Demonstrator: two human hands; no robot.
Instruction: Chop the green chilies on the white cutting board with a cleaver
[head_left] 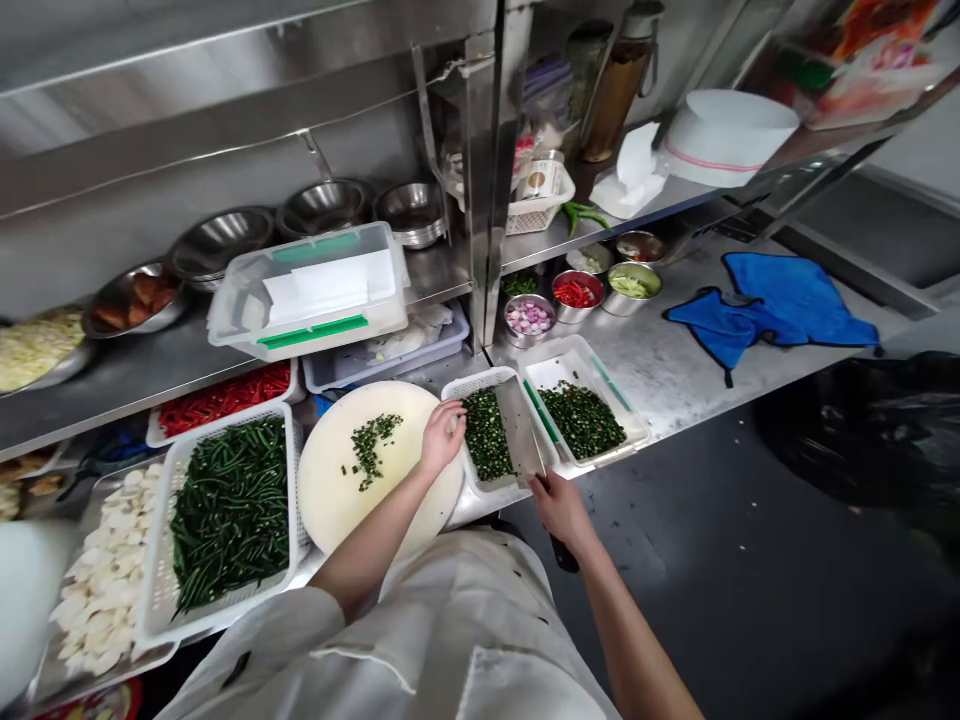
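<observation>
From the head view, the right hand [559, 508] grips a broad steel cleaver [519, 428], its blade lying over the white perforated basket of chopped green chilli [487, 436]. The left hand [442, 436], fingers curled and holding nothing, touches that basket's near-left rim, beside the round cream chopping board [341, 485] on the steel worktop [675, 365].
</observation>
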